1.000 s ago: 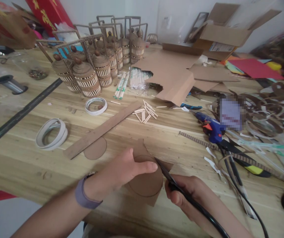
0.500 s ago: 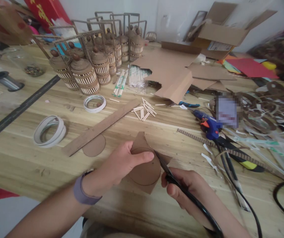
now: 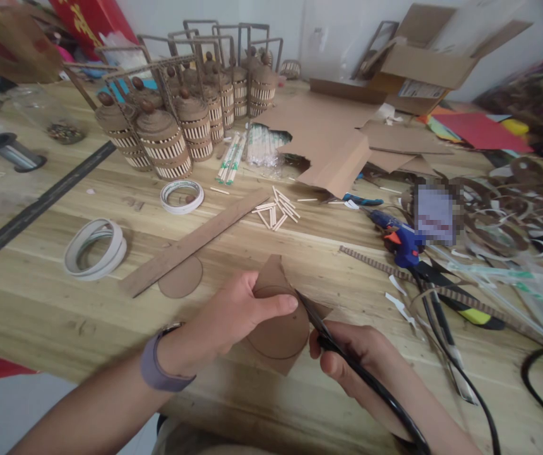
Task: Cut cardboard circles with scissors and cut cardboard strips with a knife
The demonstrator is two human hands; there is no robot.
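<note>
My left hand (image 3: 240,309) is closed on a piece of cardboard (image 3: 278,332), thumb on top and fingers hidden beneath. A circle is drawn on the cardboard, and its right edge is partly cut. My right hand (image 3: 354,357) is wrapped round black-handled scissors (image 3: 323,332), whose blades meet the cardboard at the circle's upper right. A cut flap sticks out to the right, behind the blades. Left of my left hand lies a cardboard disc (image 3: 181,278), partly under a long cardboard strip (image 3: 196,243).
Small wooden sticks (image 3: 278,208) lie beyond my hands. A blue glue gun (image 3: 397,237) and a utility knife (image 3: 470,309) are at the right. Tape rolls (image 3: 95,249) sit at the left. Several lantern-like cardboard models (image 3: 162,142) and a large cardboard sheet (image 3: 328,126) occupy the back.
The cardboard and my left thumb have shifted very slightly right and down against the scissors. My right hand has hardly moved.
</note>
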